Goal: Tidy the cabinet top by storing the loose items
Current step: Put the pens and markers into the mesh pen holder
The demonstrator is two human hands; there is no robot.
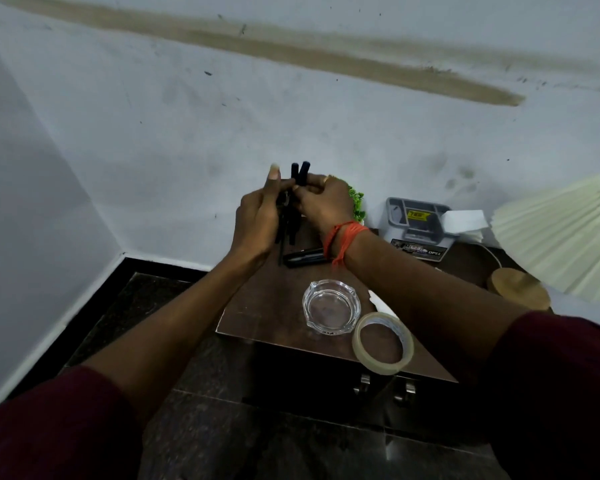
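The pens [299, 172], a bunch of dark sticks with their capped ends up, stand nearly upright in the air between both hands, above the far end of the cabinet top [260, 306] and close to the wall [187, 133]. The left hand [257, 216] wraps the bunch's lower part from the left, with one finger pointing straight up beside the caps. The right hand [323, 199] pinches the bunch just under the caps, fingertips curled in against it. The lower ends of the pens hang out below the two hands; how many there are I cannot tell.

Right under the grip, a loose pen [305, 257] lies flat on the top, partly hidden by the right wrist, which wears an orange thread [343, 237]. Behind the right hand a bit of green plant [358, 202] shows. Further to the right of the grip sits a grey organiser [416, 220] with a yellow label, and white paper [465, 220] just beyond it. Below the grip, nearer the person, a glass ashtray [331, 306] stands on the top, and a tape roll [383, 342] lies touching it at the front edge. Far right are a pleated lampshade [561, 233] and a round wooden base [518, 287]. Two metal handles [364, 382] show on the cabinet front, under the tape roll.
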